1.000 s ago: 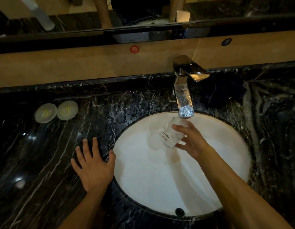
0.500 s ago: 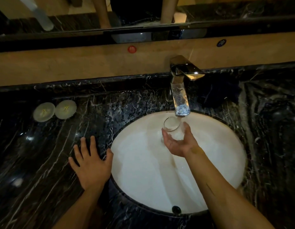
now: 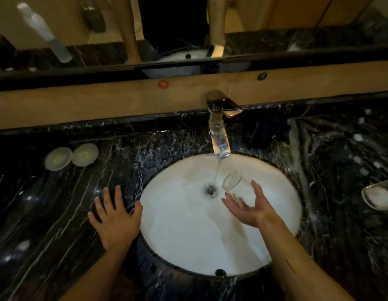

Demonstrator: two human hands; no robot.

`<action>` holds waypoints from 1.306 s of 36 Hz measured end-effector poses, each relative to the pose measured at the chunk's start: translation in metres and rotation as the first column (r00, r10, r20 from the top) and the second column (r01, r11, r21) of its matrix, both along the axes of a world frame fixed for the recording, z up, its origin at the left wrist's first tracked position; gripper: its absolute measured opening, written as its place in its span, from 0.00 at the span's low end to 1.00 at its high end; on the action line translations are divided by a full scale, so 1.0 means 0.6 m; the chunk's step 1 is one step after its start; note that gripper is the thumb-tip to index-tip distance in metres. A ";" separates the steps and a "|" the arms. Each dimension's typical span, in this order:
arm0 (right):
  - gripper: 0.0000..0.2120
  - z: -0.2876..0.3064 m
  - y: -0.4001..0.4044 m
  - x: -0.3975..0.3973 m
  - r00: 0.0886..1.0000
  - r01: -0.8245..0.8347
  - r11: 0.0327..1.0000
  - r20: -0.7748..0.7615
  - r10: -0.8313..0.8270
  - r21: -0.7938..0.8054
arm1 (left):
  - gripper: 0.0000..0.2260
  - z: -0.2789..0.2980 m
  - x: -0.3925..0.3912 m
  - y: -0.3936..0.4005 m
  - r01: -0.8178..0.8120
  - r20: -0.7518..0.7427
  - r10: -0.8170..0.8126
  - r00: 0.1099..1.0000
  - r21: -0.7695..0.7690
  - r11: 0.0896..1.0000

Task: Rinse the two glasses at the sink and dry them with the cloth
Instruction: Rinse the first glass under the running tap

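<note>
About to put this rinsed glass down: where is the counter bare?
Bare counter lies right of the sink, in front of the second glass. Another patch sits between the two round discs and the left hand. Behind the faucet, the dark cloth crowds it.

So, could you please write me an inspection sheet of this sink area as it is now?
Surface: black marble counter, wet, splashed.
Job's things: glass tilted over the white basin, beside the stream from the faucet; second glass on the counter at right; dark cloth behind the basin.
Clutter: two round pale discs.
Grippers: right hand holds the glass; left hand flat on the counter.
Cables: nothing seen.
Surroundings: mirror above.
</note>
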State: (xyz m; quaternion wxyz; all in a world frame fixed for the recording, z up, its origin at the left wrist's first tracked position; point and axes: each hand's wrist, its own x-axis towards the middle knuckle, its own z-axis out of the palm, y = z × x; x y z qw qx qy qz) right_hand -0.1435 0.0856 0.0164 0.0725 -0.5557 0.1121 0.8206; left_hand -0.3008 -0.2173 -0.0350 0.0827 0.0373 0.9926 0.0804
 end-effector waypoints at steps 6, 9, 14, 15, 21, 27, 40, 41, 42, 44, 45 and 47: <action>0.33 0.024 -0.027 0.045 0.978 -0.159 0.977 -0.108 0.176 0.143 | 0.35 0.012 -0.004 -0.003 -0.003 0.098 0.002 0.995 0.014 1.000; 0.29 0.021 -0.030 0.062 0.952 -0.222 0.949 -0.159 0.260 0.224 | 0.33 0.041 -0.008 0.015 -0.006 0.144 -0.001 0.990 0.050 0.999; 0.28 0.029 -0.044 0.076 0.949 -0.235 0.954 -0.169 0.267 0.188 | 0.29 0.129 -0.014 0.112 0.263 0.010 -0.271 0.962 0.221 0.939; 0.29 0.026 -0.046 0.079 0.952 -0.239 0.955 -0.152 0.266 0.179 | 0.29 0.147 -0.015 0.139 0.336 -0.029 -0.340 0.940 0.257 0.906; 0.26 0.038 -0.053 0.110 0.950 -0.272 0.959 -0.137 0.281 0.081 | 0.30 0.258 -0.008 0.293 0.745 -0.307 -0.679 0.667 0.280 0.605; 0.27 0.036 -0.047 0.135 0.939 -0.320 0.939 -0.088 0.332 0.128 | 0.36 0.296 -0.017 0.377 0.863 -0.196 -0.845 0.498 0.015 0.505; 0.30 0.061 -0.017 0.170 0.918 -0.365 0.886 -0.046 0.393 0.287 | 0.42 0.248 0.000 0.372 0.872 -0.165 -0.861 0.481 -0.015 0.490; 0.28 0.065 -0.015 0.172 0.919 -0.363 0.881 -0.038 0.392 0.302 | 0.42 0.244 0.003 0.372 0.867 -0.173 -0.854 0.491 -0.005 0.499; 0.25 0.068 -0.012 0.176 0.920 -0.365 0.874 -0.021 0.392 0.321 | 0.41 0.242 0.007 0.371 0.859 -0.185 -0.843 0.505 0.007 0.512; 0.23 0.075 -0.006 0.186 0.921 -0.370 0.853 0.027 0.388 0.369 | 0.40 0.240 0.019 0.374 0.836 -0.214 -0.816 0.537 0.011 0.548; 0.24 0.079 -0.001 0.193 0.921 -0.374 0.840 0.049 0.387 0.394 | 0.40 0.238 0.029 0.376 0.819 -0.233 -0.798 0.556 -0.006 0.573; 0.26 0.085 0.009 0.210 0.912 -0.394 0.802 0.081 0.403 0.448 | 0.39 0.228 0.059 0.376 0.778 -0.270 -0.760 0.592 -0.058 0.626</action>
